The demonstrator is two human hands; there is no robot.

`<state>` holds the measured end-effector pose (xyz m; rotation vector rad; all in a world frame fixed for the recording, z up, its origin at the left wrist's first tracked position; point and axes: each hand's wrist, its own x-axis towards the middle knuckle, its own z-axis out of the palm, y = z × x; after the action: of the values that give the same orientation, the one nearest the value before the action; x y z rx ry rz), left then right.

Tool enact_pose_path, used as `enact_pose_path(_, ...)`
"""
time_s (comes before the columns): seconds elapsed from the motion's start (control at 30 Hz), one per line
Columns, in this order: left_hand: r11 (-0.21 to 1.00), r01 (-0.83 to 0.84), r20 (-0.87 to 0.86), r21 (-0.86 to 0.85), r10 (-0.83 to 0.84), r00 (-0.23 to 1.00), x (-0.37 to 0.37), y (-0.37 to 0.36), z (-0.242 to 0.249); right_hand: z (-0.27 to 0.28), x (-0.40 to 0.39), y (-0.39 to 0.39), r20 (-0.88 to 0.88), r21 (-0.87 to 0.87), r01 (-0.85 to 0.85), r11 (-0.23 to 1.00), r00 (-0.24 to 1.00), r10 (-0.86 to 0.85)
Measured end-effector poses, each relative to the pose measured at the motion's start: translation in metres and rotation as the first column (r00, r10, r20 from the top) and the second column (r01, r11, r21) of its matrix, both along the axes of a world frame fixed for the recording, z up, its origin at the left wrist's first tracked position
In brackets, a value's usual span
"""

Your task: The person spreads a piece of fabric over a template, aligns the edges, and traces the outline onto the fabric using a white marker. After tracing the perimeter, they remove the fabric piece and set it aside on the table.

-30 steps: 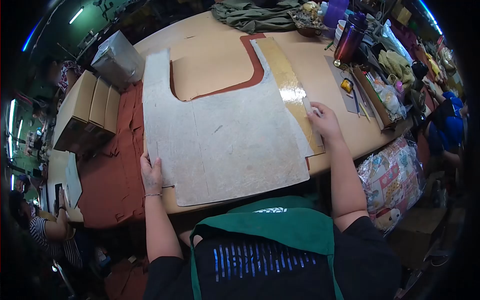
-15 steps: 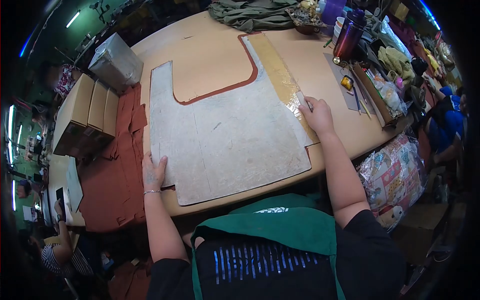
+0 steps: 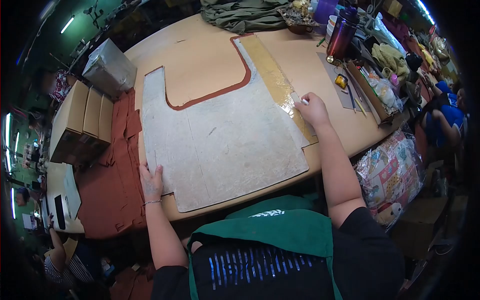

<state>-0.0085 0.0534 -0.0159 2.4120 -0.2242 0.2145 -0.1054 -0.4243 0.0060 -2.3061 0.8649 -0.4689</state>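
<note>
A large grey flat template point(image 3: 230, 145) with a U-shaped cut-out lies on the tan table. Reddish-brown material point(image 3: 210, 98) shows along the edge of the cut-out. My left hand point(image 3: 151, 181) rests at the template's lower left edge, thumb on top and apart from the fingers. Beside the right edge, over a yellow taped strip point(image 3: 270, 65), my right hand point(image 3: 314, 110) pinches a small white piece point(image 3: 304, 102), perhaps chalk.
Reddish-brown fabric point(image 3: 107, 185) and cardboard boxes point(image 3: 80, 120) are at the left. A dark bottle point(image 3: 342, 34), pens and a cardboard tray point(image 3: 370, 92) stand at the right. Green cloth point(image 3: 245, 15) lies at the back. Other people sit at both sides.
The view has shifted slightly. My right hand has turned and lifted a little, so the white piece now shows between its fingers. My left hand stays at the template's edge.
</note>
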Motion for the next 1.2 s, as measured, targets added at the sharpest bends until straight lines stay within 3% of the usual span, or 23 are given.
enact_pose_path(0.03, 1.0, 0.0, -0.002, -0.005, 0.0, 1.0, -0.002, -0.002, 0.003, 0.002, 0.0, 0.002, -0.045, -0.01, 0.006, 1.0, 0.999, -0.007)
enact_pose_path(0.13, 0.999, 0.008, -0.024, -0.033, -0.008, 1.0, -0.007, -0.008, 0.012, 0.016, 0.0, 0.005, -0.098, 0.265, 0.059, 0.963, 0.995, -0.034)
enact_pose_path(0.23, 0.999, 0.024, -0.044, -0.047, -0.026, 0.999, -0.005, -0.005, 0.009, 0.006, 0.003, -0.01, 0.114, 0.481, -0.07, 0.874, 0.993, 0.017)
enact_pose_path(0.33, 1.0, 0.012, -0.018, -0.009, -0.012, 1.0, -0.002, -0.002, 0.001, 0.012, 0.0, -0.01, 0.249, 0.572, -0.139, 0.809, 0.968, -0.011)
enact_pose_path(0.4, 1.0, 0.005, 0.014, 0.019, -0.006, 1.0, -0.001, -0.001, -0.001, 0.018, -0.001, -0.008, 0.246, 0.549, -0.145, 0.823, 0.969, 0.006)
enact_pose_path(0.6, 0.98, -0.078, -0.3, -0.181, 0.021, 0.954, -0.003, -0.011, 0.027, 0.002, 0.01, -0.018, 0.171, 0.341, -0.15, 0.928, 0.981, 0.095)
enact_pose_path(0.7, 0.994, 0.009, -0.182, -0.111, -0.03, 0.983, 0.011, 0.007, 0.003, 0.0, 0.012, -0.012, 0.008, 0.182, -0.155, 0.971, 0.988, 0.156)
enact_pose_path(0.8, 0.987, 0.047, -0.042, 0.154, -0.041, 0.998, 0.012, 0.003, 0.005, 0.0, 0.012, -0.007, -0.106, 0.052, -0.131, 0.99, 0.985, 0.136)
enact_pose_path(0.83, 0.985, 0.023, -0.061, 0.172, -0.013, 0.998, 0.008, -0.001, 0.01, -0.001, 0.011, -0.005, -0.131, 0.017, -0.119, 0.993, 0.984, 0.12)
enact_pose_path(1.2, 0.961, 0.011, -0.126, 0.275, 0.025, 0.992, 0.001, -0.009, 0.026, -0.003, 0.001, -0.013, -0.066, -0.048, -0.268, 0.962, 0.962, 0.265)
